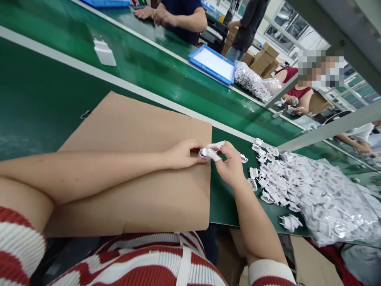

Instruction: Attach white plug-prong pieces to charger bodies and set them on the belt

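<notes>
Caution: the small white part [203, 152], at the 3 o'clock edge of the cardboard sheet [143, 202], may slip if the pinch loosens. Left hand [184, 155]: thumb and fingers pinch the part, forearm [119, 169] from 9 o'clock. Right hand [230, 165]: 2 white-covered digits [217, 145] pinch it, forearm angled from 5 o'clock.

A long, dark green workbench [225, 204] carries a wide, flat sheet of brown cardboard [143, 115], and to its right loose white plastic plug parts [271, 178] lie scattered beside a crumpled clear plastic bag [336, 198] full of similar pieces. Beyond a pale edging strip [154, 97], a white block-shaped plug charger [104, 53] lies on a glossy green lane [166, 79].
</notes>
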Demonstrator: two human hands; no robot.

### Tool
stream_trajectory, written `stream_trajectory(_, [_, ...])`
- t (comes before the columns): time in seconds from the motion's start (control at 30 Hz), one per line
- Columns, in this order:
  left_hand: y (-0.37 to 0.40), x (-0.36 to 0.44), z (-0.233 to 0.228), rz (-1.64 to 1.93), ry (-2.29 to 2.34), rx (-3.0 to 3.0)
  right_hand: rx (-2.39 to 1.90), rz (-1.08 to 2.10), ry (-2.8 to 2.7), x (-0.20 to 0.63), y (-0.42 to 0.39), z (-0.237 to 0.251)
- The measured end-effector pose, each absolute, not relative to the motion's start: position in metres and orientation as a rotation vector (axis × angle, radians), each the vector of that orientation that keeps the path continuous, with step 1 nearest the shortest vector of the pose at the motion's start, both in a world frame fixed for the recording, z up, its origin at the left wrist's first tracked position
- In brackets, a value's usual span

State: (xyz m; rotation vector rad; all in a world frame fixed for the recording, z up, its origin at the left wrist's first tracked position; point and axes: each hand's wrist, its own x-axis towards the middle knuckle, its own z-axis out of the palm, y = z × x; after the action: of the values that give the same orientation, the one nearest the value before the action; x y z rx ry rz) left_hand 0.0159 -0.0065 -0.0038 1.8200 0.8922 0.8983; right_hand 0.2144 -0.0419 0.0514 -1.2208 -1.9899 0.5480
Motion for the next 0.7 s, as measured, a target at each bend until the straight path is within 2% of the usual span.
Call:
stream_trajectory(0.33, [-0.004, 0.013, -0.005, 0.912, 0.839, 1.902, -1.138, 0.144, -2.316, 0.214, -0.036, 0.049])
stream_trajectory(0.7, [-0.011, 0.010, -0.009, 0.989, 0.893, 2.069, -1.172, 0.088, -2.346, 0.212, -0.031, 0.050])
